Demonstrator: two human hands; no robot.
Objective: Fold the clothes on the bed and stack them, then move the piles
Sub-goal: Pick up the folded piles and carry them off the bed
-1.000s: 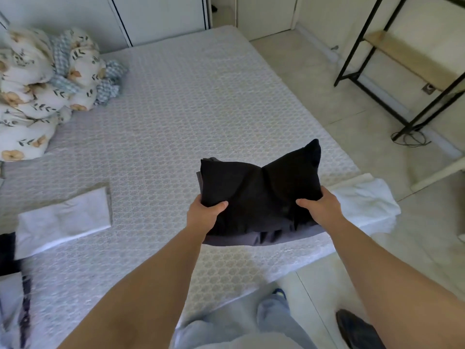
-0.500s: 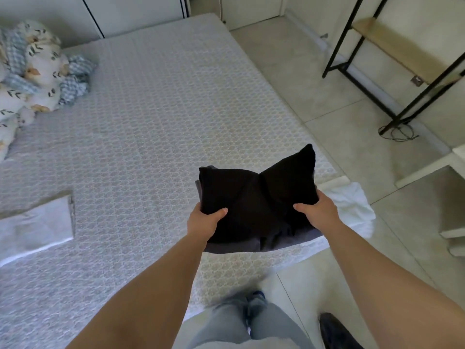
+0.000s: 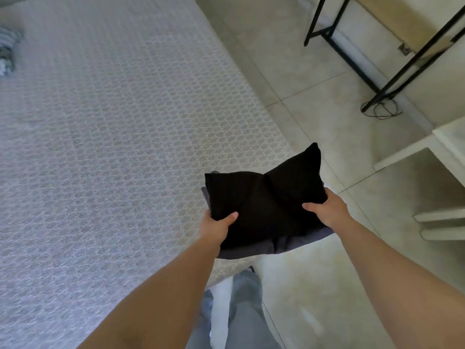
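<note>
While both hands grip it, left hand [image 3: 216, 226] and right hand [image 3: 327, 212] at opposite sides, the dark folded pile [image 3: 266, 207] hangs over the bed's [image 3: 113, 147] near right corner.

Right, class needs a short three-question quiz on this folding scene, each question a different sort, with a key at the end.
1. True or false: the pile of dark folded clothes rests flat on the bed.
2. Which grips the pile? A) left hand only B) right hand only C) both hands
3. Fill in: under the black top garment shows a layer coloured ____.

Key:
1. False; it is held up over the bed's corner and the tiled floor.
2. C; each thumb lies on top at a near corner.
3. Grey.
</note>
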